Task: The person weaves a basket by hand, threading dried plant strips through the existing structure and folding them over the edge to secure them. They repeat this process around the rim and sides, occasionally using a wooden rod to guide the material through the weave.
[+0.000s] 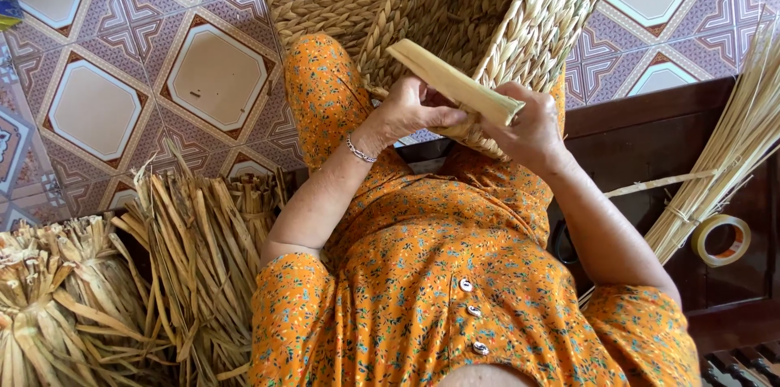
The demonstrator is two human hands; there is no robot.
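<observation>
Head view: dried reed bundles [122,289] are piled on the tiled floor [97,103] at left. A woven basket [455,5] is rested on the lap, its inside hidden. A flat pale leaf strip [455,82] is pinched by the left hand [406,111] and gripped by the right hand [528,127], against the basket rim. Straw stalks [731,143] and a tape roll [721,241] are seen on the dark counter [650,135] at right.

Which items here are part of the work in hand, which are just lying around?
In hand: woven basket on the lap; flat pale strip held by left hand and right hand.

Lying about: dried fibre bundles on the floor; reed bundle; tape roll on the dark bench.
</observation>
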